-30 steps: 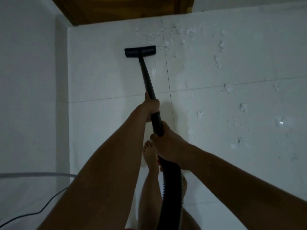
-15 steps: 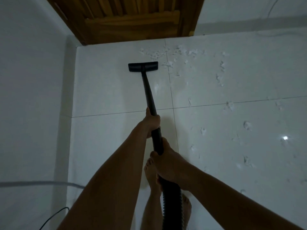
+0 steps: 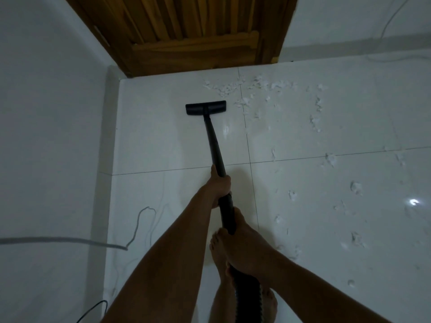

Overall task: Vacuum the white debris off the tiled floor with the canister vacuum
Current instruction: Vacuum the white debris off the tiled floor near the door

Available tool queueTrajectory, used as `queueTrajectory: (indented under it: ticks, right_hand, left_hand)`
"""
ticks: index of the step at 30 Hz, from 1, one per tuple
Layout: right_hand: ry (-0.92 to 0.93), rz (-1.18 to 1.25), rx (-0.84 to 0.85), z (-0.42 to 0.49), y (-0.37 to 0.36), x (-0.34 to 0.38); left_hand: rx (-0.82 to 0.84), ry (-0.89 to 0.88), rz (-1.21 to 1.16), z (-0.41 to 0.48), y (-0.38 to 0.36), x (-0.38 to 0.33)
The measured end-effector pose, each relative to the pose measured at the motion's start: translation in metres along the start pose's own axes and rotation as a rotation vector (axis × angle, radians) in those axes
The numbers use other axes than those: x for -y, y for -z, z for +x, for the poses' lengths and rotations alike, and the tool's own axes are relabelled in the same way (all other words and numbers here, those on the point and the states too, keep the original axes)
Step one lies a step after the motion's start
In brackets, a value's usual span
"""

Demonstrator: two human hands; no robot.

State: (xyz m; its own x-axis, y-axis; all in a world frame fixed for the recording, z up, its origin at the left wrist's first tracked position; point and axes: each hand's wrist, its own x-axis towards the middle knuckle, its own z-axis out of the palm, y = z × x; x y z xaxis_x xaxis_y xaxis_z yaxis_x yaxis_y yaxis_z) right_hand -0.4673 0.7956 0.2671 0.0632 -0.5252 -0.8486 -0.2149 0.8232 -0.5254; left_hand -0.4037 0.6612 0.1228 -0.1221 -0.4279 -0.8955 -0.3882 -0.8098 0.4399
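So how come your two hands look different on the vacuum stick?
The left hand holds the vacuum wand farther out, nearer the floor head. The right hand holds it closer in, by the ribbed hose. The left hand wraps the thin tube, while the right hand wraps the thicker part. Both hands curl round the same black wand.

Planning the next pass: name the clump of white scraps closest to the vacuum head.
The small clump just right of the vacuum head, at the tile seam. The strip by the door lies farther ahead; the other scraps are scattered farther right.
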Motion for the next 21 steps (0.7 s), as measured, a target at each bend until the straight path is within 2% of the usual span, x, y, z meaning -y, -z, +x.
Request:
queueTrajectory:
  ticks: [21]
  right_hand:
    - [0.029,0.001,-0.042,0.082,0.008,0.064]
  left_hand:
    - [-0.008,-0.074,-0.001,0.082,0.043,-0.065]
